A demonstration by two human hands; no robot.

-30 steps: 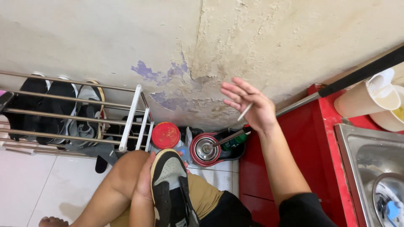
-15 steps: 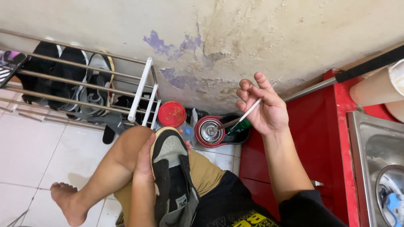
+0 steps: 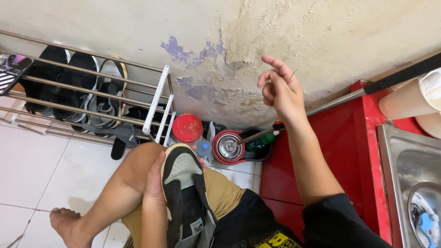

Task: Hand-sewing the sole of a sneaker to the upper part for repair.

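We are raising our right hand [image 3: 280, 92], fingers pinching a thin needle [image 3: 292, 73], while our left hand [image 3: 155, 181] is gripping the sneaker [image 3: 186, 197] on our lap.

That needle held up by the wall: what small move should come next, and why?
Probably bring the right hand down toward the shoe. It pinches a thin needle high near the wall, while the left hand steadies the shoe on the lap, far below.
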